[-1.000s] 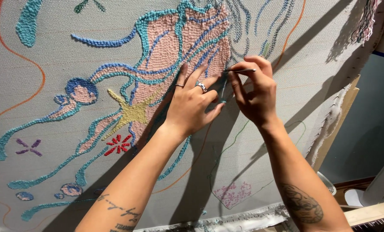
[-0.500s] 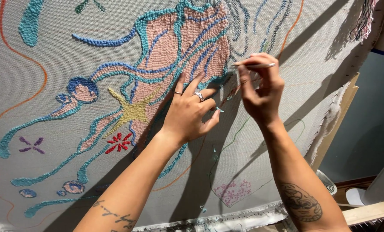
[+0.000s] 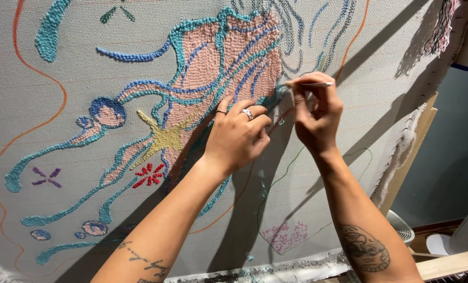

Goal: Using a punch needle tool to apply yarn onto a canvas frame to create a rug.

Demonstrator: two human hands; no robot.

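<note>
The left hand (image 3: 237, 137) presses flat, fingers spread, on the stretched cloth (image 3: 87, 63) beside the pink tufted patch (image 3: 229, 63); just right, the right hand (image 3: 318, 112) pinches a thin tool (image 3: 310, 84), lying horizontal, tip pointing left at the patch's edge.

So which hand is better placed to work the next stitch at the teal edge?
Probably the right hand: it pinches the thin tool, tip at the teal yarn. The left hand rests flat on the cloth.
</note>
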